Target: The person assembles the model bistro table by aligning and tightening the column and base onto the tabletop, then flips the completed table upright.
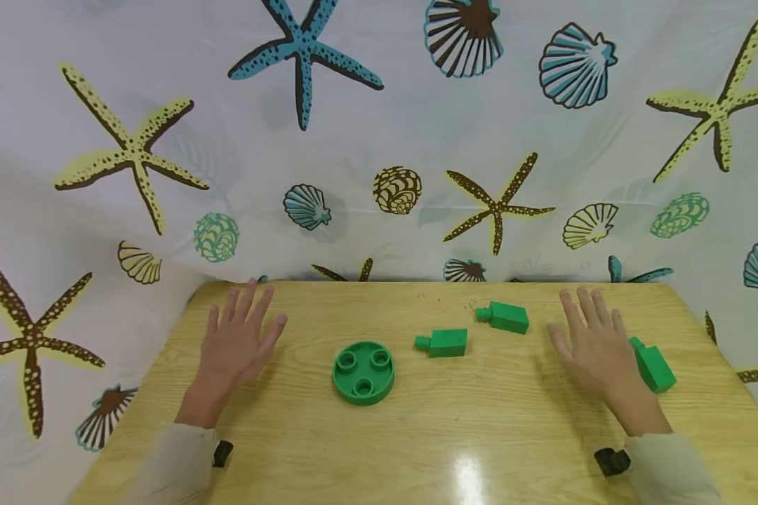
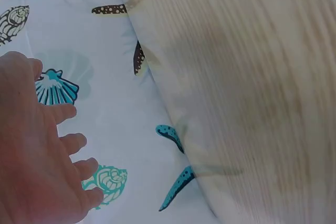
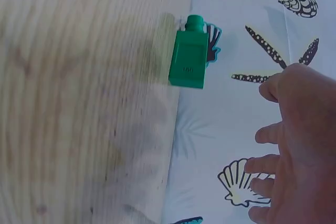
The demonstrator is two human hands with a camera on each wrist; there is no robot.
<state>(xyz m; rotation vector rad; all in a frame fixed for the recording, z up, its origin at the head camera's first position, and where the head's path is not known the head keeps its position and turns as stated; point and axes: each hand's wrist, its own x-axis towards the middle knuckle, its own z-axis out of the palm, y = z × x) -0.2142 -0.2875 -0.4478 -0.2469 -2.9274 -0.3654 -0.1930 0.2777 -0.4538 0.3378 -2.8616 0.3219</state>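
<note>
My left hand (image 1: 235, 344) is held over the left part of the table with its fingers spread and holds nothing. On the right, my right hand (image 1: 596, 351) has its fingers extended, also with nothing in it. Partly behind that hand lies a green block with a threaded neck (image 1: 655, 367). Two similar green blocks lie between the hands, one near the back (image 1: 509, 318) and one closer to the middle (image 1: 448, 343). Left of them sits a round green base (image 1: 363, 397) with three ringed sockets. In the right wrist view a green block (image 3: 189, 59) shows small raised marks.
The light wooden table (image 1: 417, 449) ends at the back against a white cloth (image 1: 354, 245) printed with starfish and shells, which also hangs at both sides. Black straps (image 1: 611, 461) show at the wrists.
</note>
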